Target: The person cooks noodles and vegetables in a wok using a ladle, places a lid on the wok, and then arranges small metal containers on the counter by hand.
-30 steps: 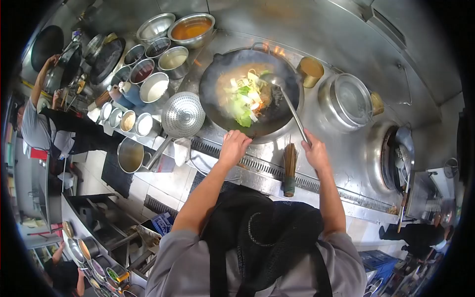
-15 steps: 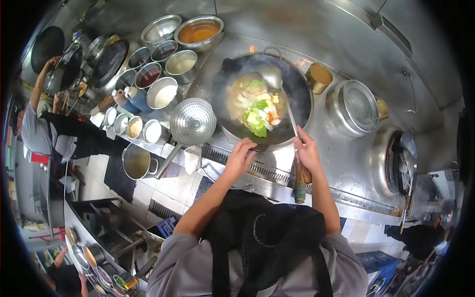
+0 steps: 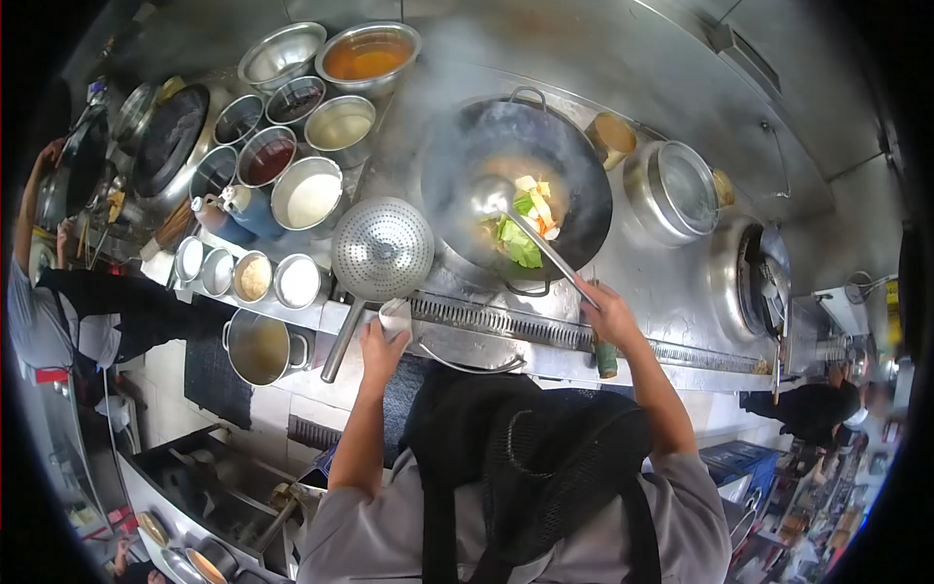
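My right hand (image 3: 611,315) is closed round the handle of a ladle (image 3: 545,245), whose bowl is inside the wok (image 3: 584,195). Cut green leaves (image 3: 519,243) and pale and orange vegetable pieces lie in the wok, with steam rising over them. At the counter's front edge, my left hand (image 3: 383,345) grips a folded white cloth (image 3: 395,315). Just beside that hand is the handle of a perforated strainer (image 3: 382,249), which rests on the counter left of the wok. A green-wrapped handle (image 3: 606,360) sticks out below my right hand.
Metal containers of sauces and seasonings, one with red sauce (image 3: 269,157), crowd the left, near squeeze bottles (image 3: 251,209). A lidded pot (image 3: 671,195) stands right of the wok. A stockpot (image 3: 259,347) is below the counter. Another person (image 3: 49,316) works at far left.
My left hand has moved left from the wok's near rim to the white cloth. The ladle's bowl has come from the wok's far side toward the food at its left.
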The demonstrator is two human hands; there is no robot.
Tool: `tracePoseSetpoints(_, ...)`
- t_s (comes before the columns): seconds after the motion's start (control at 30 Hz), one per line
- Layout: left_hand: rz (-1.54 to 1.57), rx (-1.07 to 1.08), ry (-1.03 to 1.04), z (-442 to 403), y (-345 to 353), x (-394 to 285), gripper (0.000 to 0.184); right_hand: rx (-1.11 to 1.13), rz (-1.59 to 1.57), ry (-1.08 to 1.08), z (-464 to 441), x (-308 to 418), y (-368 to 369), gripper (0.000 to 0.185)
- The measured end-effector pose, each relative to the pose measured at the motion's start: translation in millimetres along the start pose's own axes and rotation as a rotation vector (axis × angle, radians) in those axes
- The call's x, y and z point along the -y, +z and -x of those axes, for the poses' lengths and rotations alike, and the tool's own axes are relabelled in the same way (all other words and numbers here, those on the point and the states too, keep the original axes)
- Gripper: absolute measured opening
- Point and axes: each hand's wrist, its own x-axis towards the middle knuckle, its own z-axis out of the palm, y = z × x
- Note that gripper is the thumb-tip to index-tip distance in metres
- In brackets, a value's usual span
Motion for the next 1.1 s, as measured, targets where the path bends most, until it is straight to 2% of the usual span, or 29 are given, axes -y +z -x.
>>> tracePoseSetpoints(0.13,-0.099,0.020,0.107,-22,-3,-6,0.065,-0.030,0.339,0.061,44,19,-44,0.051)
tracePoseSetpoints(0.23,0.053,0.167,0.074,-28,-5,-15,0.064,-0.085,0.434,0.098,65,53,-91,0.047)
tracePoseSetpoints(0.3,0.415,0.193,-0.044,-29,-7,-28,0.064,-0.074,0.433,0.168,78,84,-132,0.045)
tracePoseSetpoints(0.33,0.408,0.208,-0.042,-30,-8,-30,0.064,-0.067,0.405,0.218,84,102,-150,0.045)
tracePoseSetpoints(0.4,0.686,0.222,-0.041,-35,-6,-41,0.059,-0.033,0.382,0.313,95,133,-183,0.047)
tracePoseSetpoints(0.43,0.681,0.231,-0.037,-38,-5,-54,0.059,-0.008,0.391,0.354,98,144,-193,0.047)
tracePoseSetpoints(0.47,0.917,0.300,-0.104,-40,-3,-68,0.053,0.020,0.371,0.406,104,144,-196,0.050)
tracePoseSetpoints(0.5,1.154,0.367,-0.172,-42,-3,-84,0.048,0.015,0.370,0.409,109,137,-193,0.050)
tracePoseSetpoints(0.57,1.224,0.434,-0.189,-44,0,-109,0.044,0.029,0.318,0.347,114,113,-178,0.052)
tracePoseSetpoints(0.6,1.302,0.501,-0.212,-46,3,-119,0.045,0.054,0.301,0.442,108,107,-166,0.053)
tracePoseSetpoints(0.63,1.377,0.568,-0.231,-47,6,-129,0.046,0.023,0.271,0.425,103,89,-148,0.052)
tracePoseSetpoints(0.7,1.364,0.550,-0.276,-42,13,-145,0.049,-0.047,0.166,0.420,84,49,-104,0.053)
tracePoseSetpoints(0.77,1.443,0.628,-0.410,-36,21,-155,0.051,-0.162,-0.098,0.312,69,2,-57,0.054)
tracePoseSetpoints(0.8,1.431,0.683,-0.453,-35,27,-156,0.053,-0.205,-0.155,0.273,63,-12,-37,0.049)
tracePoseSetpoints(0.83,1.434,0.674,-0.439,-34,33,-161,0.053,-0.232,-0.269,0.343,55,-10,-27,0.048)
tracePoseSetpoints(0.9,1.439,0.674,-0.578,-28,42,-167,0.055,-0.361,-0.348,0.339,42,2,-14,0.050)
tracePoseSetpoints(0.93,1.395,0.625,-0.593,-26,48,-176,0.061,-0.362,-0.356,0.338,36,6,-7,0.050)
tracePoseSetpoints(1.03,1.408,0.639,-0.636,-22,67,-206,0.061,-0.382,-0.241,0.427,19,8,18,0.053)
tracePoseSetpoints(1.07,1.431,0.662,-0.633,-23,76,-216,0.051,-0.367,-0.132,0.363,14,4,33,0.053)
tracePoseSetpoints(1.1,1.429,0.657,-0.628,-25,91,-220,0.051,-0.352,-0.023,0.298,12,2,42,0.053)
